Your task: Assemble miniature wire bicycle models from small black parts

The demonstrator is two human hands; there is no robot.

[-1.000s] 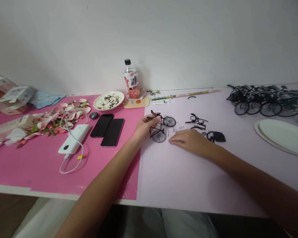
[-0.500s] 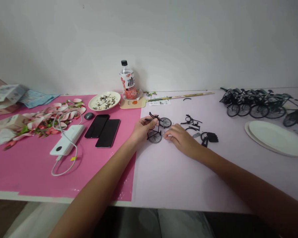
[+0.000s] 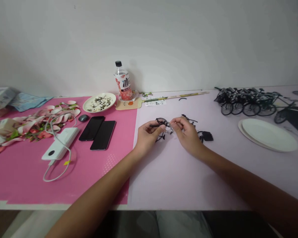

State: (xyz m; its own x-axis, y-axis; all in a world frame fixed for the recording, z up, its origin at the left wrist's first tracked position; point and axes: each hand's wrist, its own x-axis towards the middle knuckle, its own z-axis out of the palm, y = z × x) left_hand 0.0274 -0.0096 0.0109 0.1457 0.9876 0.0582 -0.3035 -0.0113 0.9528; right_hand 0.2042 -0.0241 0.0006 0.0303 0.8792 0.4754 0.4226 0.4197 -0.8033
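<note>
My left hand (image 3: 147, 135) is closed around a small black model bicycle (image 3: 161, 120), whose wheels stick out above and below the fingers. Against the bicycle's right side, my right hand (image 3: 187, 135) pinches with thumb and fingertips. A small greyish piece shows between the two hands, but its kind is too small to make out. Just behind the right hand lie thin black bicycle parts (image 3: 188, 118), partly hidden by it. A flat black piece (image 3: 207, 136) rests to the right of that wrist.
Several finished model bicycles (image 3: 250, 102) stand at the back right, near white oval plates (image 3: 270, 135). Leftward lie two phones (image 3: 103, 135), a white power strip (image 3: 61, 143) with cable, petals (image 3: 57, 119), a bowl (image 3: 86, 109) and a drink bottle (image 3: 124, 86). A long stick (image 3: 178, 96) lies along the wall.
My right hand has come up and left to meet the bicycle and now pinches at it. The bicycle has been turned and tilted in my left hand. The view has shifted slightly.
</note>
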